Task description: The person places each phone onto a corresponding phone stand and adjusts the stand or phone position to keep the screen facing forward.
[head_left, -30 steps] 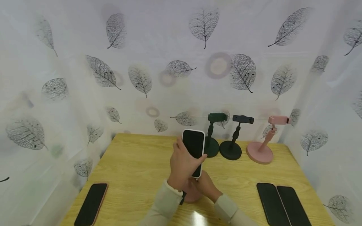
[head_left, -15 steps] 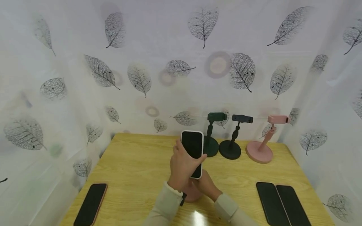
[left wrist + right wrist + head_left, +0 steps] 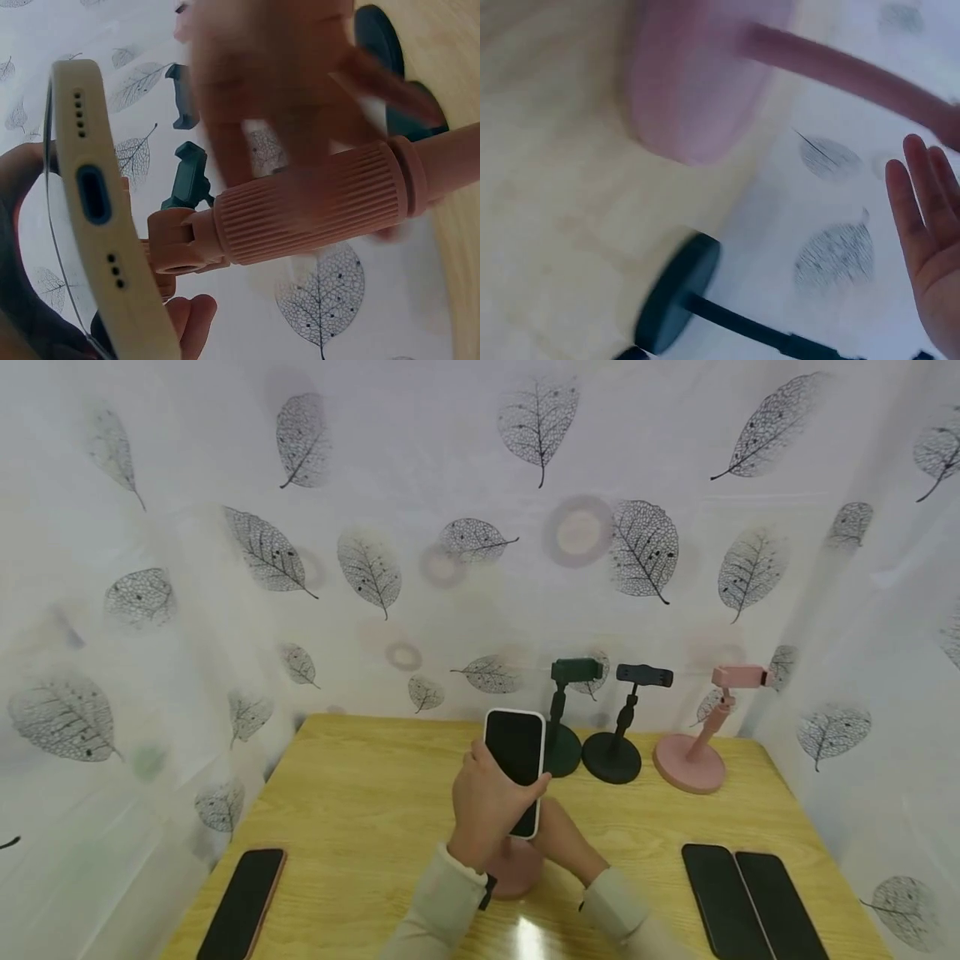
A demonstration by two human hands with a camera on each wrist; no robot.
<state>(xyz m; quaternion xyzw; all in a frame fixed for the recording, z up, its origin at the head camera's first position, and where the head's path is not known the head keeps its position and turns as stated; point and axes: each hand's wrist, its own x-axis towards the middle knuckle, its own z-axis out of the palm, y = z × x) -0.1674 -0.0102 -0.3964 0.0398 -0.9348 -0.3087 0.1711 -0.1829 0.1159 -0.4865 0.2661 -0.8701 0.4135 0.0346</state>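
Observation:
My left hand [image 3: 483, 806] grips a white-edged smartphone [image 3: 515, 752], thumb and fingers on its sides, screen toward me. Behind the phone stands a pink phone stand [image 3: 516, 870], its round base on the table. The left wrist view shows the phone's charging port end beside the head of the stand, and the ribbed collar [image 3: 307, 206] on the stem. My right hand [image 3: 566, 839] is beside the stem, partly hidden behind the phone in the head view. In the right wrist view its fingers [image 3: 922, 187] are extended near the stem, holding nothing.
At the back right of the table stand a green phone stand [image 3: 576, 671], a black phone stand [image 3: 613, 760] and another pink phone stand [image 3: 690, 764]. Two dark phones [image 3: 723, 893] [image 3: 780, 902] lie side by side at right. Another phone [image 3: 243, 902] lies at front left.
My right hand has come off the underside of the phone and stem and shifted slightly right, its fingers loosened. The left hand keeps its grip on the phone, nearly still.

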